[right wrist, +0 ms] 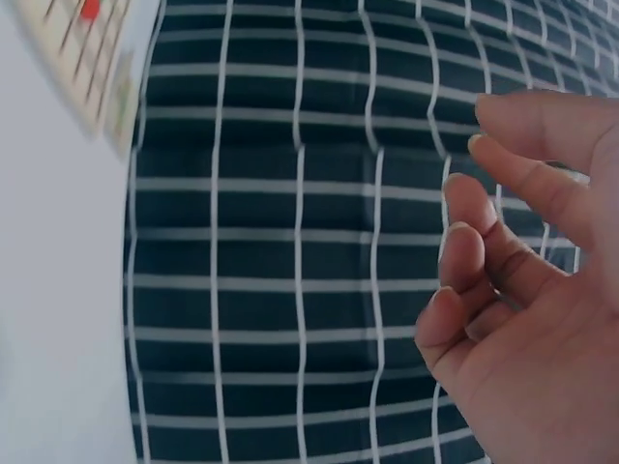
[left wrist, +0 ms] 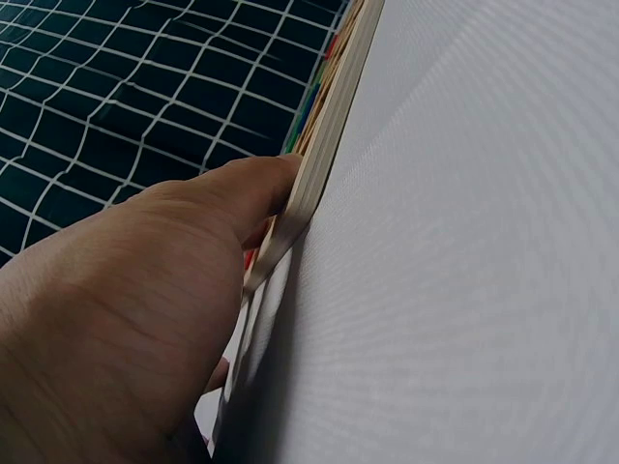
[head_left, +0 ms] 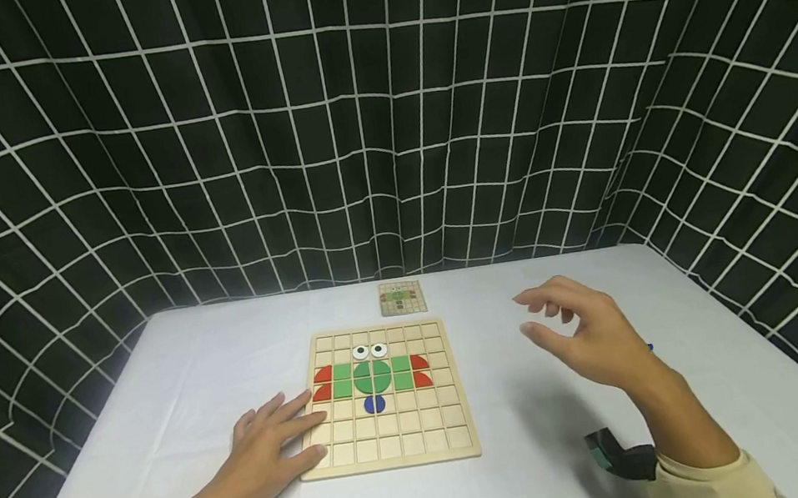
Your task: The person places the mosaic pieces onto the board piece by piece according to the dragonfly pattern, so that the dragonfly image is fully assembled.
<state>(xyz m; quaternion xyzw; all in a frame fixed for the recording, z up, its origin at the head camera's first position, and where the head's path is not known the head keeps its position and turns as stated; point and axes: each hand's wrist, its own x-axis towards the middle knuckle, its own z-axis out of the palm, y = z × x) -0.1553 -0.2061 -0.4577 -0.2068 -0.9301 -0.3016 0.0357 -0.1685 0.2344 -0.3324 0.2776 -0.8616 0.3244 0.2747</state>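
Note:
My left hand (head_left: 267, 454) rests at the left side of a wooden grid board (head_left: 393, 463), its straight fingers spread over the rim. In the left wrist view the thumb (left wrist: 256, 184) lies against the board's edge. Pieces on the board form a figure: two eye discs (head_left: 360, 352), a green circle (head_left: 373, 377) of quarter pieces, green squares (head_left: 341, 380), red quarter pieces (head_left: 323, 392) at both sides and a blue disc (head_left: 374, 404) of two halves below. To the right, my right hand (head_left: 588, 333) hovers above the table, fingers loosely bent, thumb apart from the index finger, holding nothing.
A small card (head_left: 402, 297) picturing a similar figure lies behind the board. Beside my right wrist a bit of blue (head_left: 650, 347) shows, mostly hidden by the arm. The white-covered table (head_left: 497, 421) ends at a dark curtain (head_left: 384, 133) with white grid lines.

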